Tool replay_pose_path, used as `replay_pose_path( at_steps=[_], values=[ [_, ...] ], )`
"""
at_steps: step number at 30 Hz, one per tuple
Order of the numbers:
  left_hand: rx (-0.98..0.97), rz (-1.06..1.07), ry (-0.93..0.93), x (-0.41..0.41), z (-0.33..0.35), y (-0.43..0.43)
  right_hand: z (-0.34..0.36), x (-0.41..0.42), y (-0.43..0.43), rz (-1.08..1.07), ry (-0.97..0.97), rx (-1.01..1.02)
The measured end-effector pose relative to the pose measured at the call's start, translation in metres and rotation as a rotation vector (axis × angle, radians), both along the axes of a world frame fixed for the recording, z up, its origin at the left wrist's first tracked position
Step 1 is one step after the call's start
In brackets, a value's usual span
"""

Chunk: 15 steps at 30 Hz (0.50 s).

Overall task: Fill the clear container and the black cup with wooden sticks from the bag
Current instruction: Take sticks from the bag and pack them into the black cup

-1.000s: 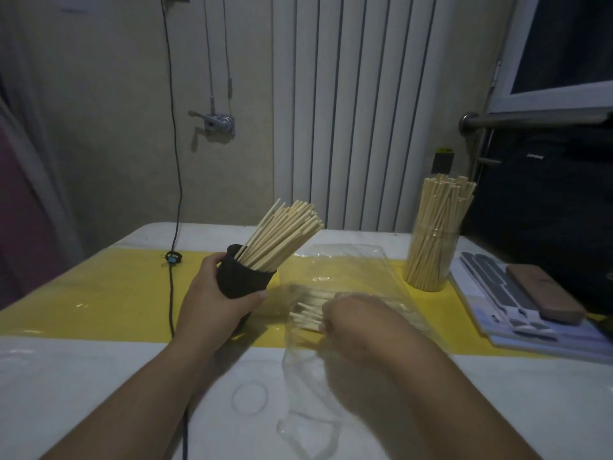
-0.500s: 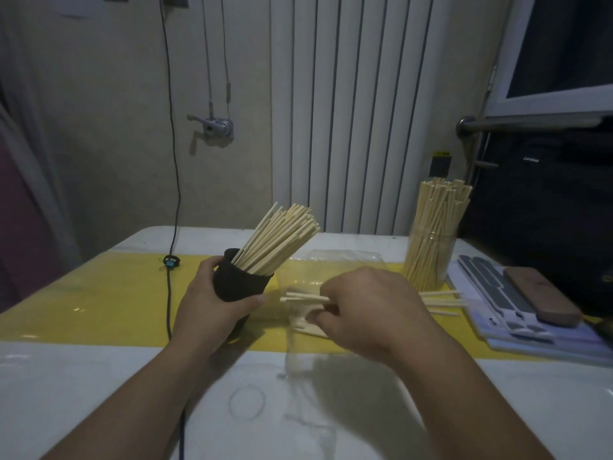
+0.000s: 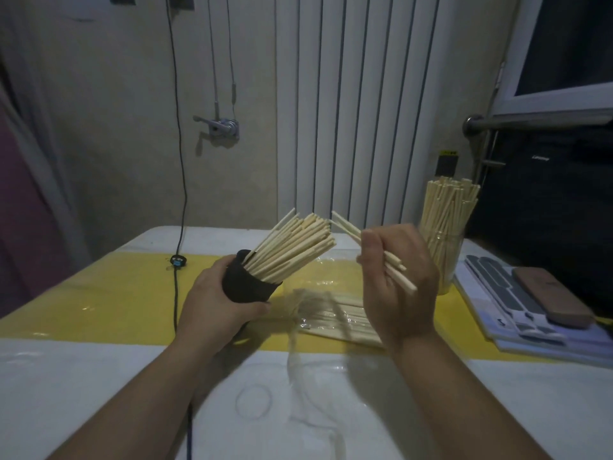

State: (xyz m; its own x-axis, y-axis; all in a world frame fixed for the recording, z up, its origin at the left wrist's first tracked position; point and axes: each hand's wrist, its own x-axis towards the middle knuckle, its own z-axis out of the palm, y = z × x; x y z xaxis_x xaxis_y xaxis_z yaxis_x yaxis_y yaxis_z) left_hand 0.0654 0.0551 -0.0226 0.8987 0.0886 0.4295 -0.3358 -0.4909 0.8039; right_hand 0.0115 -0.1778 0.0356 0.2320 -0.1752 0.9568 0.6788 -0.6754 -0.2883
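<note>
Over the tabletop's (image 3: 99, 376) yellow strip, the left hand (image 3: 212, 303) wraps round the matte black cup (image 3: 247, 287), which tilts rightward, bristling with slim pale wooden sticks (image 3: 292, 250). Beside it, the raised right hand (image 3: 398, 293) clenches a small bundle (image 3: 345, 227). Below lies the crinkled bag (image 3: 331, 313). At far right, the cylindrical clear container (image 3: 444, 260) stands upright, packed.

Dim indoor light, muted colours, soft shadows beneath the forearms, wide-angle bending at edges, slight softness
</note>
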Motion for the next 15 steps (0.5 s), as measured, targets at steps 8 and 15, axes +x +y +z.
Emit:
replay_pose_path(
  at_steps=[8, 15],
  values=[
    [0.135, -0.062, -0.027, -0.007, 0.005, -0.005, 0.007, -0.001, 0.002, 0.26, 0.136, 0.51],
    [0.135, -0.078, -0.049, -0.009, 0.005, -0.006, 0.006, 0.0, 0.007, 0.36, 0.446, 0.594]
  ],
)
